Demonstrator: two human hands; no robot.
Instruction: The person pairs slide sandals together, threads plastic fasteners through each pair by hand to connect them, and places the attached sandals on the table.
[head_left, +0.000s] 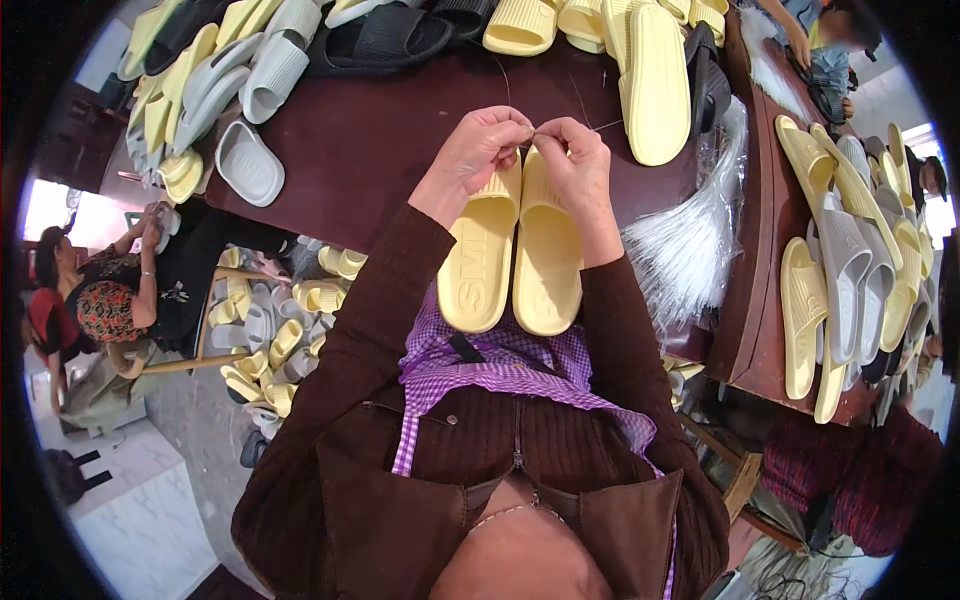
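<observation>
A pair of yellow slide sandals (478,255) lies side by side at the table's near edge, toes away from me and heels over my lap. Just beyond their straps my left hand (478,150) and my right hand (578,165) meet, thumbs and forefingers pinched together. Thin strands run out from the fingertips, too fine to follow fully. To the right spreads a bundle of clear white plastic strands (675,255), partly in a transparent wrapper. Beside my right hand a yellow slide (658,90) leans toward the table.
Yellow, grey and black slides crowd the dark red table's (340,170) far edge. A grey slide (249,164) lies left. More slides are stacked on the right (803,320) and heaped in a wooden-framed holder (265,330) below left. Co-workers sit at left (115,300) and far right.
</observation>
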